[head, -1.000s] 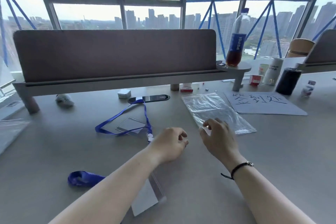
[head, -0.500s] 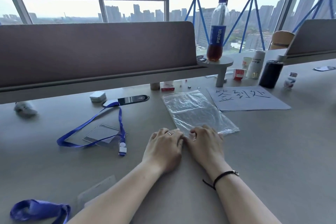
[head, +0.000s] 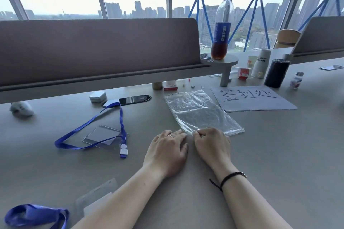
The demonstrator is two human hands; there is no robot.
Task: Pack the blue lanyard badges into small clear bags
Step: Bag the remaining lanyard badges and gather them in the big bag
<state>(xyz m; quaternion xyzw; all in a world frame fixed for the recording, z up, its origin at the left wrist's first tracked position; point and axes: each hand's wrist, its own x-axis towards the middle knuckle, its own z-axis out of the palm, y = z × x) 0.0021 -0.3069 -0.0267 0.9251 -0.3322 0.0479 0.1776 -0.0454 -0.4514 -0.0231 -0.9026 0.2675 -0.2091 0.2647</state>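
bags [head: 202, 113] right of lanyard badge [head: 104, 134] | paper [head: 260, 102] right of bags — bottle [head: 222, 28] behind

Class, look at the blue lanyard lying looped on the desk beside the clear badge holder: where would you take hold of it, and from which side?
Probably pinch the blue lanyard at its strap just above the white clip, coming from above with the left hand, which is nearer. The strap lies flat in an open loop, and the clip end gathers both strands, so one pinch there should lift the whole thing, with the badge holder if attached.

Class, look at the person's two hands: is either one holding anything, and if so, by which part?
The right hand pinches the near edge of the clear bag, which lies on the desk. The left hand rests flat beside it, fingertips at that edge, gripping nothing.
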